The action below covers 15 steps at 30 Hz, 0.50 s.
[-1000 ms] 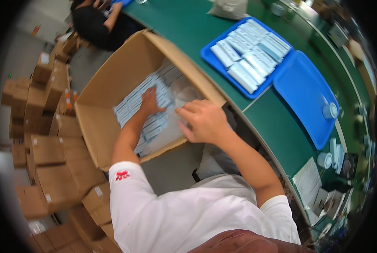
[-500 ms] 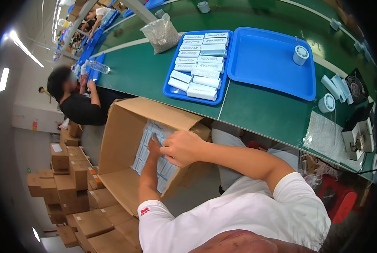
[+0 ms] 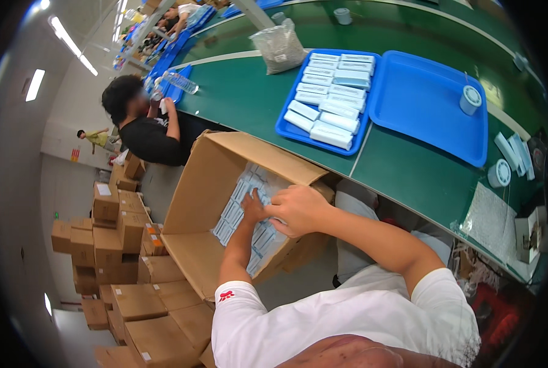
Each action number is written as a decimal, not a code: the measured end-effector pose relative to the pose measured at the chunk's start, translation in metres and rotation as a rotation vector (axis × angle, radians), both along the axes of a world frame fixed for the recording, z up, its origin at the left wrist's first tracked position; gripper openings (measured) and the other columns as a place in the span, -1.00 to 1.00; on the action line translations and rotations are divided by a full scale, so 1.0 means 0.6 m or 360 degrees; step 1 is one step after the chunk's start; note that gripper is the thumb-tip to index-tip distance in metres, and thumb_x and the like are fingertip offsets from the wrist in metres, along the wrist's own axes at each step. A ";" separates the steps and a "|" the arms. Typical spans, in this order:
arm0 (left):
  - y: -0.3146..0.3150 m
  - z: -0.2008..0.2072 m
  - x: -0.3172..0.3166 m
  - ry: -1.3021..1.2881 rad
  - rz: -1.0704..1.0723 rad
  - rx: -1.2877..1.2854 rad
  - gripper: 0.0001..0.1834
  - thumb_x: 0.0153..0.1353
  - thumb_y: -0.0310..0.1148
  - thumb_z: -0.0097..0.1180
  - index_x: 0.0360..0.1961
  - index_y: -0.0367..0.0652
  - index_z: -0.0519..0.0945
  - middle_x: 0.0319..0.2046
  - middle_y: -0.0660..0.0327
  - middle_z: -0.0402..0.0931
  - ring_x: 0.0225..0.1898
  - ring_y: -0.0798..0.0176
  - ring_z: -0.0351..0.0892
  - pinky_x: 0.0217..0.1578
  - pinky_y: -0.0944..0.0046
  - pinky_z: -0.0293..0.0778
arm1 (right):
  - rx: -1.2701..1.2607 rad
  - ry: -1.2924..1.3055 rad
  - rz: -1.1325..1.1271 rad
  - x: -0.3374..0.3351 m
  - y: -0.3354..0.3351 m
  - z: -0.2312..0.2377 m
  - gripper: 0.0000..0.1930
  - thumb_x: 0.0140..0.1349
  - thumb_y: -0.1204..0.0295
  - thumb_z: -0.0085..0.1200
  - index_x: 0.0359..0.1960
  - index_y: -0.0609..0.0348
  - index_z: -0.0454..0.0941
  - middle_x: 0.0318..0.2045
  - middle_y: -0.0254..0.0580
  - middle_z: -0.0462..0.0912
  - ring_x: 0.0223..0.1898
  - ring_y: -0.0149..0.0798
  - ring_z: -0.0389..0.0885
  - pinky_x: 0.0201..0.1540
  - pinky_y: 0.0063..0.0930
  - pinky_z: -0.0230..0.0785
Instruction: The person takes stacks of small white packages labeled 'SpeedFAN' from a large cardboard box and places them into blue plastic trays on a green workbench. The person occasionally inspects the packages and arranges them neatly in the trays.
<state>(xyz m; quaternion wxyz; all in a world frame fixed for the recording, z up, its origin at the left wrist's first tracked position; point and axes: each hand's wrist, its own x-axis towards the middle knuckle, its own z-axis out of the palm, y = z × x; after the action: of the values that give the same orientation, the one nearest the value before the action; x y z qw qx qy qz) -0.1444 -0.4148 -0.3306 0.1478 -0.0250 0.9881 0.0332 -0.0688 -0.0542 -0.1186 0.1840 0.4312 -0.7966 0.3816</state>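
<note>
A large open cardboard carton (image 3: 194, 196) stands tilted in front of me, holding rows of small light-blue and white boxes (image 3: 231, 214). Deep inside it, my left hand (image 3: 254, 207) rests on those boxes with its fingers apart. My right hand (image 3: 300, 210) is closed over the carton's right-hand edge, its fingers curled and partly hidden. On the green table beyond, a blue tray (image 3: 281, 127) carries several more of the same small boxes.
An adjoining blue tray (image 3: 427, 132) holds a small white fan (image 3: 470, 99). Another fan (image 3: 499, 173) and bubble wrap (image 3: 488, 211) lie to the right. A granule-filled bag (image 3: 279, 48) stands behind. Stacked cartons (image 3: 157, 306) fill the left floor; a co-worker (image 3: 154, 138) sits at the table.
The whole view has shifted, so the carton and table appear farther right. Both my hands keep nearly the same places at the carton, the left still on the small boxes.
</note>
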 end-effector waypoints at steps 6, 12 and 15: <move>0.005 -0.001 0.018 0.0171 -0.0070 0.0059 0.45 -0.33 0.17 0.54 0.55 -0.13 0.00 0.34 -0.37 0.12 0.43 -0.42 0.09 0.37 -0.43 0.01 | -0.0056 -0.0002 -0.0012 0.001 0.002 0.010 -0.84 0.11 0.26 0.24 -0.42 0.03 0.59 -0.50 -0.25 0.60 -0.40 -0.11 0.65 -0.30 -0.21 0.49; 0.008 0.006 0.023 0.0207 -0.0068 -0.0024 0.45 -0.37 0.19 0.54 0.52 -0.20 0.05 0.28 -0.31 0.19 0.38 -0.37 0.15 0.38 -0.33 0.03 | -0.0021 0.0025 -0.0003 0.001 0.000 0.010 -0.84 0.12 0.28 0.26 -0.36 0.02 0.59 -0.49 -0.28 0.57 -0.41 -0.13 0.63 -0.32 -0.24 0.49; 0.018 0.014 0.022 0.0170 -0.0034 -0.0061 0.44 -0.38 0.19 0.54 0.51 -0.21 0.07 0.27 -0.30 0.21 0.38 -0.36 0.16 0.38 -0.31 0.02 | -0.0037 0.0004 -0.0004 0.001 0.000 0.009 -0.83 0.11 0.26 0.25 -0.41 0.04 0.59 -0.49 -0.24 0.60 -0.41 -0.11 0.65 -0.30 -0.22 0.49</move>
<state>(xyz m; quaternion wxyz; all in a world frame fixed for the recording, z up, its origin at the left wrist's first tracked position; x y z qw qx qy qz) -0.1311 -0.4042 -0.3224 0.0947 -0.0156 0.9953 0.0139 -0.0679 -0.0543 -0.1134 0.1906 0.4284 -0.7925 0.3900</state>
